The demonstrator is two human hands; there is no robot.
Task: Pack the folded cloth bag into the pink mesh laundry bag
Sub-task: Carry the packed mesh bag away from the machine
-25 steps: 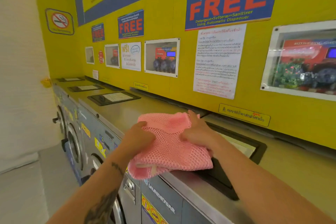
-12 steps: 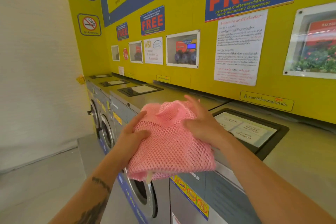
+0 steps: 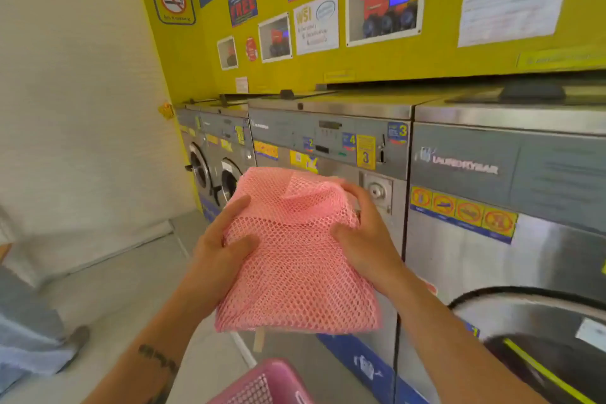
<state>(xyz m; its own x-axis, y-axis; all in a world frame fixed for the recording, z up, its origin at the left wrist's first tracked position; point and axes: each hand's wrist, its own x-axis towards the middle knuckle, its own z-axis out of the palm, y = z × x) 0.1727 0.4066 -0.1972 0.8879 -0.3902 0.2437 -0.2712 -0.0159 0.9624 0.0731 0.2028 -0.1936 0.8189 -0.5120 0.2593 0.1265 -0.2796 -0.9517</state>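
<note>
I hold the pink mesh laundry bag [image 3: 296, 269] in the air in front of the washing machines. My left hand [image 3: 220, 245] grips its left side and my right hand [image 3: 364, 238] grips its right side near the top. The bag looks filled and its top is bunched. A pale cloth strip [image 3: 258, 340] hangs out below its lower edge; the folded cloth bag itself is hidden behind the mesh.
A row of steel washing machines [image 3: 331, 147] lines the yellow wall on the right, the nearest with a round door [image 3: 537, 331]. A pink plastic basket [image 3: 265, 384] sits below my arms. A person's leg and shoe [image 3: 36, 338] stand at the left on the grey floor.
Both hands have lifted the pink mesh bag off the machine top and brought it down in front of the machine fronts. The view has tilted downward; the basket and the person's leg have come into view.
</note>
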